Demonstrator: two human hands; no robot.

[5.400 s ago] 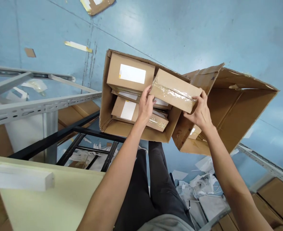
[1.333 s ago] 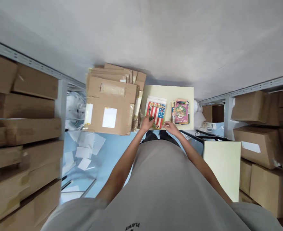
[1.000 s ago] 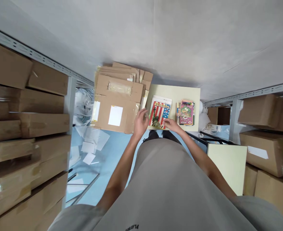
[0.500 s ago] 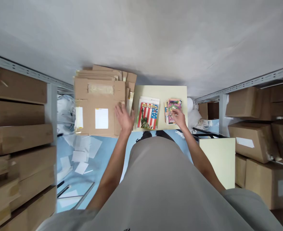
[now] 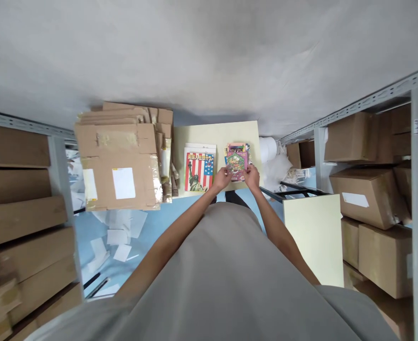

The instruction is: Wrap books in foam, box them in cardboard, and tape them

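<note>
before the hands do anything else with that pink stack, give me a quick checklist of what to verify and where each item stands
1. Both hands on the stack: ok. The left hand and right hand each grip a near corner of the pink book stack.
2. Stack supported: ok. It lies on the yellow table.
3. Stack squared: not ok. Edges of lower books stick out past the top cover.
4. Room to the left: ok. A strip of table shows between it and the flag-cover book.
5. Cardboard pile stable: cannot tell. Its base is hard to make out.
6. Number of books gripped: cannot tell, too small.
</note>
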